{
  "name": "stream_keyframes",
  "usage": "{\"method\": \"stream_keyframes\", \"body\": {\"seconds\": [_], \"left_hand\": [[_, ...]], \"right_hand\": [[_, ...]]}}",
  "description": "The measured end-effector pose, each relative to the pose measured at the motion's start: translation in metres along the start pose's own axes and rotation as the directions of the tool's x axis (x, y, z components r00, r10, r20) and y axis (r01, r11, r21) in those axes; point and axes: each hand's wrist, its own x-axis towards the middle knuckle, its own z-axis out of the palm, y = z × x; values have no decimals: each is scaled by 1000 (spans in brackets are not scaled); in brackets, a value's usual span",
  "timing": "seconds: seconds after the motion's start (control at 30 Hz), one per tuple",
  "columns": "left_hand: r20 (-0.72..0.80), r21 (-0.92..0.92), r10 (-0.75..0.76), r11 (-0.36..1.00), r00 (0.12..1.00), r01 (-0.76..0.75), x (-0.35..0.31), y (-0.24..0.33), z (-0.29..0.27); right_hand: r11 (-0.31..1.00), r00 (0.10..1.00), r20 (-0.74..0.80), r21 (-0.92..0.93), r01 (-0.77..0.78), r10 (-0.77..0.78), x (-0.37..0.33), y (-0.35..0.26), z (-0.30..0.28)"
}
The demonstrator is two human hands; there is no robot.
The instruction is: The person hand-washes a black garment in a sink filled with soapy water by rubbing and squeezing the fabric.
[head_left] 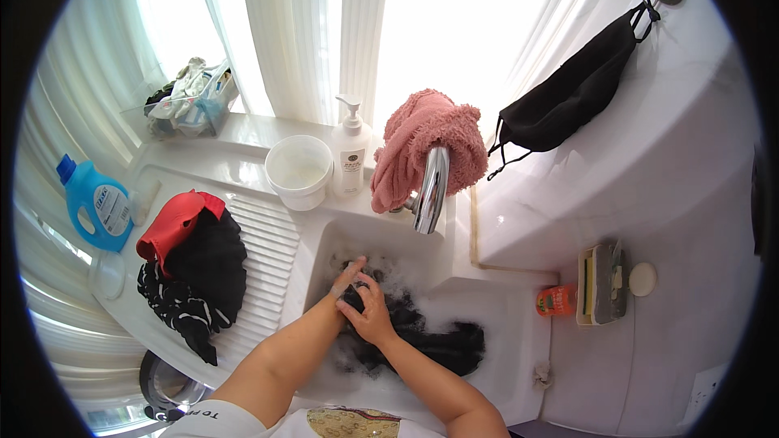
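A wet black garment (442,345) lies in soapy water in the white sink (519,332). My left hand (347,277) is over its far left end, seen edge-on, with a bunched part of the cloth against it. Right beside it, my right hand (372,312) has its fingers bent around the same bunched cloth, close to my left wrist. Suds surround both hands, and the palm sides are hidden. Above the sink hangs a chrome faucet (432,191) with a pink fluffy towel (422,138) draped over it.
Left on the ribbed washboard (272,247) lie black and red clothes (203,251). Behind stand a white tub (299,170), a pump bottle (350,158) and a box of cloths (191,105). A blue detergent bottle (101,207) stands far left; a sponge holder (602,284) is at right.
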Motion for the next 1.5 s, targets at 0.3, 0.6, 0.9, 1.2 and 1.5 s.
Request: {"method": "stream_keyframes", "body": {"seconds": [0.3,0.6,0.9,1.2,1.5], "left_hand": [[-85,-13,-112,994,990,112,-70,6,32],[-161,112,-130,982,978,149,-99,19,50],[16,993,296,105,955,-49,-127,46,47],[350,771,-12,-564,937,-295,-150,55,66],[385,702,-348,-491,855,-516,-128,-11,47]], "right_hand": [[999,894,-447,-38,7,-24,-18,-16,21],[990,856,-508,-135,29,-95,-25,-21,26],[959,975,-52,-174,-223,217,1,69,-84],[675,700,398,-720,-163,593,-66,50,-122],[686,769,361,-715,-134,527,-56,55,-120]]}}
